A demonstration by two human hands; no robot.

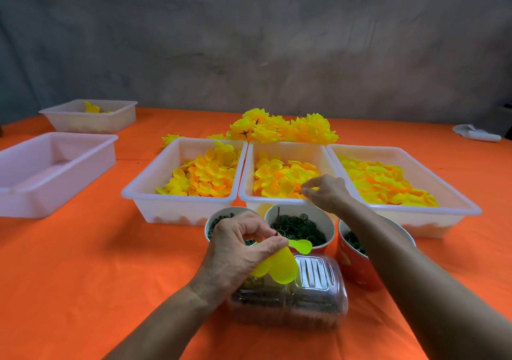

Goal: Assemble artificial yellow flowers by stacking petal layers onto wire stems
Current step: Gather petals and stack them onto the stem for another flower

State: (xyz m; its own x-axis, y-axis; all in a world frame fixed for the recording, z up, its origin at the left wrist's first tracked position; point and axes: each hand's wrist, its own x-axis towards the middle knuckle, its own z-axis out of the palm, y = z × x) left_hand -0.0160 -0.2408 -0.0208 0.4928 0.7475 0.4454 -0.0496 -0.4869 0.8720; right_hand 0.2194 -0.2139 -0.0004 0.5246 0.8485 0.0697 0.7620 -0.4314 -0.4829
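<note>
Head view, orange tablecloth (83, 276), grey wall (249, 41), white trays (180, 204) w/ petals (202, 177)

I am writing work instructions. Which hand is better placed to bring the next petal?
Right. The right hand already pinches in the middle tray; the left hand holds the stem.

Tabletop (83, 276): orange covering, fills lower frame.
Centre row: three white trays (180, 207) side by side, touching, each holding yellow petals.
Behind row: pile of finished yellow flowers (285, 128).
Left edge: empty white tray (55, 193); second white tray (88, 121) upper left, few petals inside.
Front of row: three cups (327, 222) of dark green parts; clear plastic box (304, 312) nearest.
Upper right: white object (476, 134), unclear.
</note>
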